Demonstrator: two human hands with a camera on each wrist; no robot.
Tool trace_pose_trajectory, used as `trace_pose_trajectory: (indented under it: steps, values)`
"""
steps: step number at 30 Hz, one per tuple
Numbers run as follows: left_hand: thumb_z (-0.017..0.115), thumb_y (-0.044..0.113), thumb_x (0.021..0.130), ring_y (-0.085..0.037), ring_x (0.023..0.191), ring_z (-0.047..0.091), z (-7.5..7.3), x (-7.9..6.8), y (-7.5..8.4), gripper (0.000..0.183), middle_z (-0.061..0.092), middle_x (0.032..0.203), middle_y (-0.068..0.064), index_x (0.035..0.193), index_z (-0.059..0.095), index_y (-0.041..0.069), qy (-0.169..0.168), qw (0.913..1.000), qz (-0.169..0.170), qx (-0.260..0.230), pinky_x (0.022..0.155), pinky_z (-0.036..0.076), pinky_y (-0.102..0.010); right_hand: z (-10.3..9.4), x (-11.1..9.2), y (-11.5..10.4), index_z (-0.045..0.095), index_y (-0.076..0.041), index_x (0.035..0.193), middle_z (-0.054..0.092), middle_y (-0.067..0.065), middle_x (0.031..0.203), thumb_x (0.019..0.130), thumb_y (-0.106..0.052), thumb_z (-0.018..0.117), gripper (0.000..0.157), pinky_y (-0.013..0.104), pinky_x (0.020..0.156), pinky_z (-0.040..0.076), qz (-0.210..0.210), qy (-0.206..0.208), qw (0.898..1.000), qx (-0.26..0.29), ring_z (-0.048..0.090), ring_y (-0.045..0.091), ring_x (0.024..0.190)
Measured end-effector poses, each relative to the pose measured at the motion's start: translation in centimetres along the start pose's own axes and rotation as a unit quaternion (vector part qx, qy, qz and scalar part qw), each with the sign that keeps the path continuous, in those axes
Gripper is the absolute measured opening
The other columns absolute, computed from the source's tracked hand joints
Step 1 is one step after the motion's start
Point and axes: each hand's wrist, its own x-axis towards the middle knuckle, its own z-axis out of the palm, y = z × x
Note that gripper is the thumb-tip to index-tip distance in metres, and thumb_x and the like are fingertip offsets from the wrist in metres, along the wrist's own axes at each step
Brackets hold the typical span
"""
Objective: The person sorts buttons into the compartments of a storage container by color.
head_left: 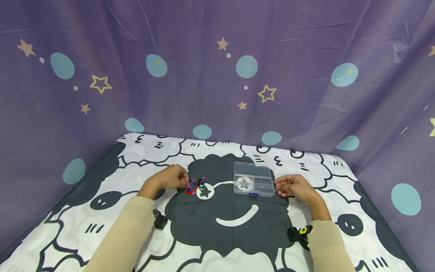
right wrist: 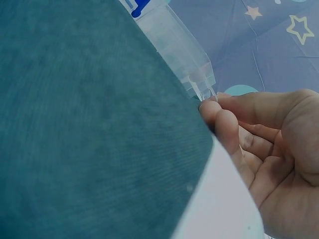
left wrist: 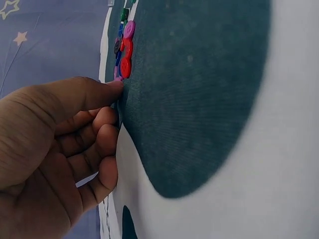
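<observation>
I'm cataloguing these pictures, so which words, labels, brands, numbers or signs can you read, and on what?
None readable.
Clear box: no label visible.
Buttons: no lettering discernible.
Printed cloth: curls shaped like "3", apparently part of the drawings.
Curtain: stars and dots only.
Yellow patch on the right wrist's black device: too small to tell.

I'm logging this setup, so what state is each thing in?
Clear box: lying flat, lid position unclear
Blue latch: cannot tell whether fastened
Buttons: loose, in a small cluster
Left hand: fingers bent at the buttons, any grip unclear
Right hand: pinching the box's right end
Patterned cloth: spread out
Purple backdrop: hanging, creased
</observation>
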Motion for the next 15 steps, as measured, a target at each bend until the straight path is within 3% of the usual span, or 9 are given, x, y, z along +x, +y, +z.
trace_pose_trajectory:
  steps: [15]
  values:
    - [0.069,0.005,0.086,-0.012,0.067,0.052,-0.12,-0.15,0.04,0.006,0.06,0.073,0.002,0.081,0.07,0.008,-0.019,0.9995,-0.01,-0.024,0.064,0.046,-0.031,0.17,0.02,0.08,0.06,0.017,0.121,0.072,0.009,0.087,0.096,0.004,0.062,0.028,0.028,0.066,0.059,-0.002,0.001,1.0,0.002,0.068,0.013,0.071]
